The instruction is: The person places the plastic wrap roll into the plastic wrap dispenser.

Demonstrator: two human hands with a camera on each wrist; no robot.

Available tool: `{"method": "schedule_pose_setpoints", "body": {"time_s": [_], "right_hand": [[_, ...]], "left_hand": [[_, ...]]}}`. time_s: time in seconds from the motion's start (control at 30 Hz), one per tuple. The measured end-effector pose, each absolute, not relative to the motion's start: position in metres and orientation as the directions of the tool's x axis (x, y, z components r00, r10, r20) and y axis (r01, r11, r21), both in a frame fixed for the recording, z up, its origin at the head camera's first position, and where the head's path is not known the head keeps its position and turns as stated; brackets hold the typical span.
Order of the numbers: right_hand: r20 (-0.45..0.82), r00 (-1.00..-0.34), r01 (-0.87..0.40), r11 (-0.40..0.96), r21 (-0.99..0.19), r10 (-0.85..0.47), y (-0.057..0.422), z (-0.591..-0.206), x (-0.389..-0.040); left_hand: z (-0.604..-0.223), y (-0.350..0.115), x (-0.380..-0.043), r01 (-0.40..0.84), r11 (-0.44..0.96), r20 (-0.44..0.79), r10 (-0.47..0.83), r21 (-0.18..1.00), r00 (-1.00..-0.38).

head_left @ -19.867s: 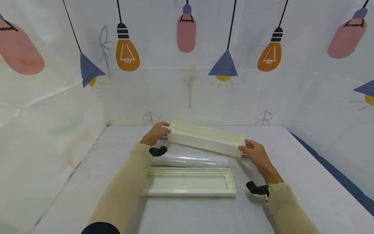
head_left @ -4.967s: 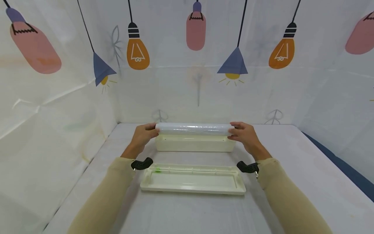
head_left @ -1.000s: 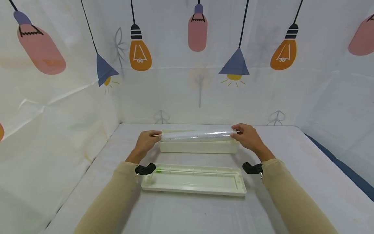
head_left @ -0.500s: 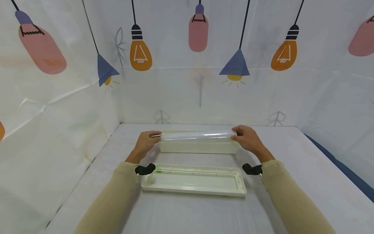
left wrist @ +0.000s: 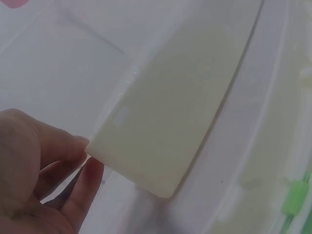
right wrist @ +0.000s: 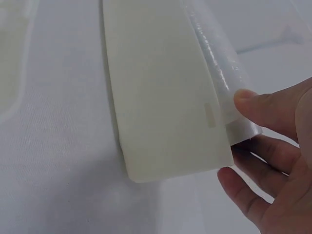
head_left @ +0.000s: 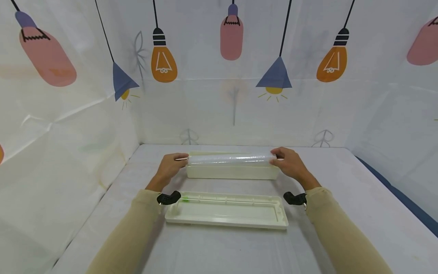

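A shiny roll of cling film [head_left: 230, 159] lies along the top of a long cream box [head_left: 232, 172] at the back of the table. Its left end sits lower than its right, which rises over the rim. My left hand [head_left: 169, 166] pinches at the roll's left end; in the left wrist view thumb and fingertips meet at the corner of the box [left wrist: 170, 112], and the roll's end is hidden. On the other side my right hand [head_left: 290, 163] grips the roll's right end. The right wrist view shows the thumb on the film [right wrist: 226, 73], fingers below beside the box corner.
In front of the box lies a flat cream lid [head_left: 226, 213], inner side up, with a small green slider [head_left: 185, 199] on its rail. White table cloth [head_left: 229, 251] surrounds it. A patterned curtain [head_left: 205, 110] closes off the back and sides.
Earliest, both hands held the box in the air and the roll lay behind the lid. Later the roll was held level over the standing box. Since then it came down, with its right end sinking slightly.
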State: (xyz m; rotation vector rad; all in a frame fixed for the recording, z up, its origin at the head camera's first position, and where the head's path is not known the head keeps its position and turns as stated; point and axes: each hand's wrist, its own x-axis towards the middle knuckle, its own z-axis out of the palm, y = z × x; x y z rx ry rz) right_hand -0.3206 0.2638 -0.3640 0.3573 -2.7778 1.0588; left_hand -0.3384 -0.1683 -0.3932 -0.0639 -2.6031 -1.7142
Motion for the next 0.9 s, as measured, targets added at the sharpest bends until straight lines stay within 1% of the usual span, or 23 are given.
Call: {"method": "schedule_pose_setpoints", "body": {"time_s": [0.23, 0.43, 0.73, 0.9], "right_hand": [[0.211, -0.964, -0.26, 0.713, -0.651, -0.159, 0.2645, -0.3677, -0.3214], [0.22, -0.962, -0.268, 0.716, -0.644, -0.161, 0.2652, -0.3706, -0.3224], [0.241, -0.958, -0.276, 0.726, -0.63, -0.155, 0.2639, -0.3711, -0.3246], [0.24, -0.959, -0.269, 0.749, -0.606, -0.15, 0.2646, -0.3725, -0.3241]], "left_hand": [[-0.3906, -0.1686, -0.3388, 0.018, 0.416, 0.013, 0.014, 0.909, -1.0], [-0.3869, -0.1687, -0.3375, 0.016, 0.43, 0.004, 0.029, 0.903, -1.0], [-0.387, -0.1706, -0.338, 0.046, 0.425, 0.029, 0.048, 0.904, -0.998], [-0.3867, -0.1707, -0.3381, 0.039, 0.424, 0.021, 0.047, 0.905, -0.999]]}}
